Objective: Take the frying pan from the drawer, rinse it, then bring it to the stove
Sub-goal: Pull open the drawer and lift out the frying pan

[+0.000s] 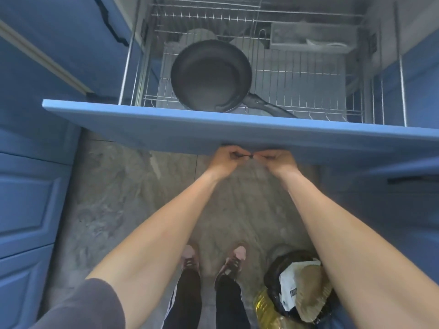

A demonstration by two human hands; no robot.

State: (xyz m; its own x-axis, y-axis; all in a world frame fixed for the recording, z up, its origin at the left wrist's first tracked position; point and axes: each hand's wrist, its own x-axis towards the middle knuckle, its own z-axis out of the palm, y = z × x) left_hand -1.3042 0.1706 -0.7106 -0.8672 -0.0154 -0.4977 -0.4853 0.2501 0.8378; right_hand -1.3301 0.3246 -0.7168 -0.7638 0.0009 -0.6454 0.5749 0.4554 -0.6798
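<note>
Head view shows both hands, left point(225, 157) and right point(276, 159), clenched on the drawer point(166, 124) pull; the frying pan point(210, 74) looks rigid, fairly heavy, best lifted by its handle point(268, 105).

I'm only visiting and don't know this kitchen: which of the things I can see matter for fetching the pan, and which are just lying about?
Part of the job:
- frying pan, lying in the wire rack
- drawer, pulled open
- left hand and right hand, both on the drawer's handle

Just lying about:
- white dishes behind the pan
- grey tray
- black bin bag on the floor
- yellow oil bottle
</note>
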